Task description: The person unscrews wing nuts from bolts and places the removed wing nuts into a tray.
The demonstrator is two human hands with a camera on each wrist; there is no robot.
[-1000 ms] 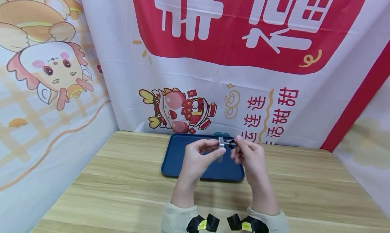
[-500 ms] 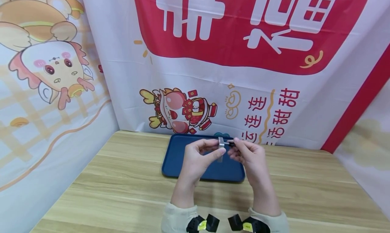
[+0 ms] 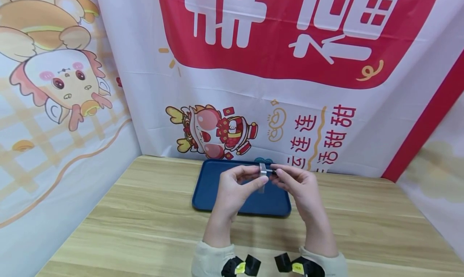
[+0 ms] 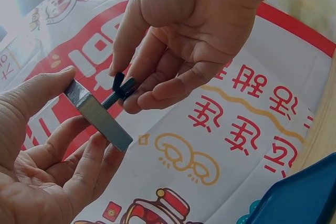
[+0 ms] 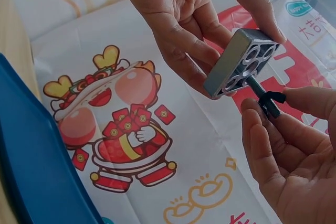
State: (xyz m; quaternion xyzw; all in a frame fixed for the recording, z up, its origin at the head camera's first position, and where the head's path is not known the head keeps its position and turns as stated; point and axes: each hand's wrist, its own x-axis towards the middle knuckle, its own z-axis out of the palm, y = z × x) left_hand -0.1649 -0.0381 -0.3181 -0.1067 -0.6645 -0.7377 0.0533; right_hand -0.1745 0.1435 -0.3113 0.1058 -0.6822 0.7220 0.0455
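My left hand [image 3: 237, 184] holds a small silvery metal block [image 5: 242, 61] by its edges, thumb on one end and fingers along the other. Several round holes show on the block's face in the right wrist view. Out of that face sticks a threaded bolt [image 5: 256, 85], with a black wing nut [image 5: 272, 99] near its free end. My right hand [image 3: 299, 184] pinches the wing nut [image 4: 121, 84] between thumb and index finger, its other fingers loosely bent below. In the head view, both hands and the block are above the blue tray [image 3: 206, 188].
The tray rests near the back of a wood-grain table [image 3: 156, 212]. Right behind it hangs a white and red printed cloth [image 3: 145, 87], and another printed cloth [image 3: 72, 156] covers the left side.
The right hand has turned about the bolt: its thumb has dropped and its index finger now reaches over the top, covering more of the wing nut. The left hand and block stay put.
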